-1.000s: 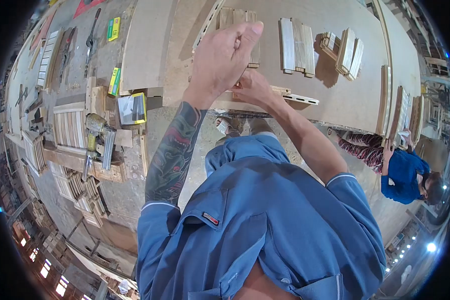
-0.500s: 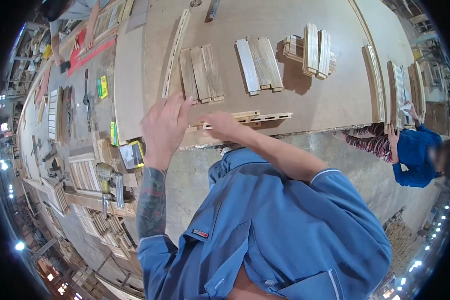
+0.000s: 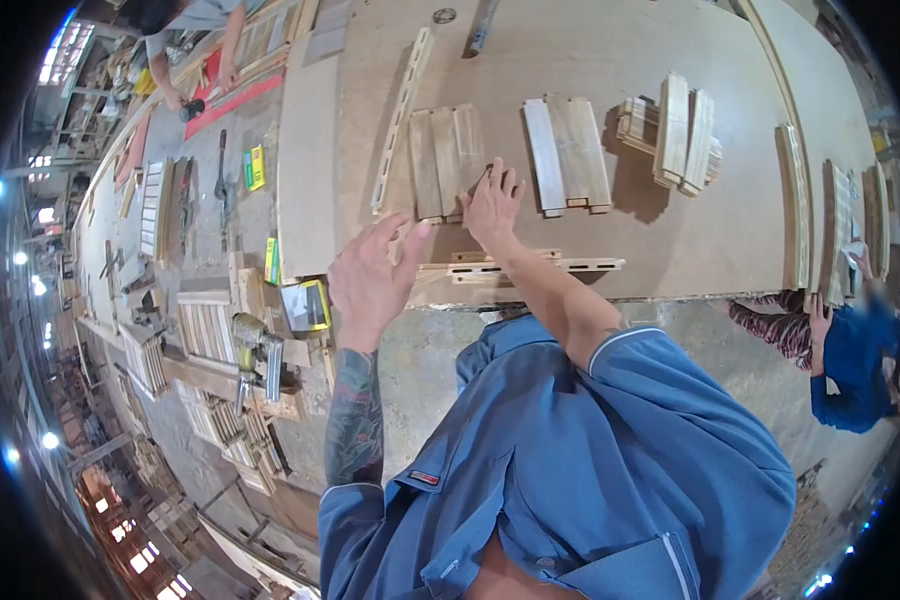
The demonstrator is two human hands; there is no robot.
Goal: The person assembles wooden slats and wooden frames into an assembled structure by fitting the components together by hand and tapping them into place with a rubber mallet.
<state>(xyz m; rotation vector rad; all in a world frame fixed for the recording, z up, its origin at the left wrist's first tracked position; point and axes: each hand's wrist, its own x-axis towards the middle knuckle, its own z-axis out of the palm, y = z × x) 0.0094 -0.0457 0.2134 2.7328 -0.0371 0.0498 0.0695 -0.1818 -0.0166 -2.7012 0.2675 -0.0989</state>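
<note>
My right hand (image 3: pixel 494 208) reaches forward over the workbench, fingers spread at the right edge of three wooden slats (image 3: pixel 440 160) lying side by side. My left hand (image 3: pixel 375 272) hovers at the bench's near edge, just below the slats' near ends, thumb apart and fingers extended. Under my right forearm, slotted wooden strips (image 3: pixel 590 266) lie along the near edge. Another long slotted strip (image 3: pixel 400 125) lies left of the slats. To the right is a second set of slats (image 3: pixel 570 155), one of them paler than the others.
A stack of short slats (image 3: pixel 673 135) sits farther right, with long strips (image 3: pixel 795 210) beyond it. To the left are a nail gun (image 3: pixel 255 350), a yellow-edged box (image 3: pixel 306 306) and green-yellow boxes (image 3: pixel 255 168). One person works at upper left, another (image 3: pixel 850 360) at right.
My right hand has left the slotted strips at the near edge and moved forward to the slats. The view has shifted, so the bench appears farther right and lower.
</note>
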